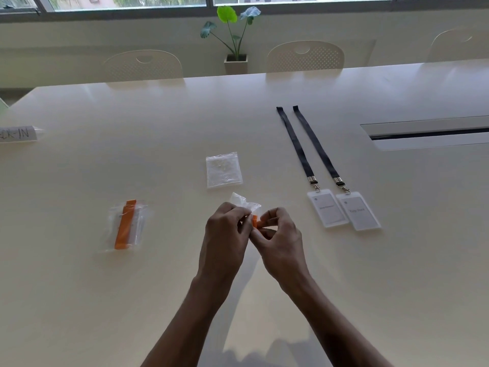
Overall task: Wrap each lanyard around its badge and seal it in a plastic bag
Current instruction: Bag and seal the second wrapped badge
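Now | bagged orange badges [126, 225]: 1 | dark lanyards [295, 144]: 2 | empty bags [223, 169]: 1

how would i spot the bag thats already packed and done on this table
On the big white table, look left of the hands, away from the two dark lanyards. The finished bag lies flat there on its own. Unlike the empty clear bag mid-table, it holds a badge wrapped in orange strap.

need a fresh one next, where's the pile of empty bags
The empty bags lie mid-table in the head view, just beyond both hands, left of the two dark lanyards.
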Available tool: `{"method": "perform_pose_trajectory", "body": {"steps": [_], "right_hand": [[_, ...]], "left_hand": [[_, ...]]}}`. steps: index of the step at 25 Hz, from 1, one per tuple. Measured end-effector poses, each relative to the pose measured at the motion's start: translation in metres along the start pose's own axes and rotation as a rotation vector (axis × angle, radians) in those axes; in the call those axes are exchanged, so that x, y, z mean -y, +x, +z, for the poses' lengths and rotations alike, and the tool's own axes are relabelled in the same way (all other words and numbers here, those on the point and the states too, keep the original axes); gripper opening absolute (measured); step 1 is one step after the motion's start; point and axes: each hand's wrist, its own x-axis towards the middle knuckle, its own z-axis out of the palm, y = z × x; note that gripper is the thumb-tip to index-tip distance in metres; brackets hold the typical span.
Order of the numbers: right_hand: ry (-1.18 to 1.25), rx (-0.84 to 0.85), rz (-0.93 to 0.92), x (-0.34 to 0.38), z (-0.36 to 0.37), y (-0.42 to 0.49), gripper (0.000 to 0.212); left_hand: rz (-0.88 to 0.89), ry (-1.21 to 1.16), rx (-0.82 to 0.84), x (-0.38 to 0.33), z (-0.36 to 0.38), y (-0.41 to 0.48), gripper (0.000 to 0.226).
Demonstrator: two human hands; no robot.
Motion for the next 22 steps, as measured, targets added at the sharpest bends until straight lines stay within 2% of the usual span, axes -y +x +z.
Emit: {"method": "perform_pose_trajectory", "body": {"steps": [7, 10, 13, 17, 22], "right_hand": [[-0.112, -0.029, -0.157, -0.004, 0.005, -0.001, 0.016], [-0.341, -0.027, -0.282, -0.007, 0.005, -0.003, 0.007], [-0.478, -0.022, -0.41, -0.006, 0.005, -0.005, 0.015], [-0.449, 0.055, -0.412, -0.006, 0.006, -0.008, 0.027], [-0.238, 0.048, -0.361, -0.004, -0.001, 0.002, 0.01]], "left_hand": [[-0.025, 0.003, -0.019, -0.003, 0.0, 0.001, 0.01], [-0.057, -0.031, -0.059, -0.003, -0.001, 0.004, 0.007], [-0.114, -0.052, -0.132, -0.002, -0.004, 0.009, 0.003], [-0.252, -0.165, -0.222, 0.002, -0.01, 0.017, 0.003], [-0.353, -0.29, -0.15, 0.014, -0.016, 0.017, 0.014]]}}
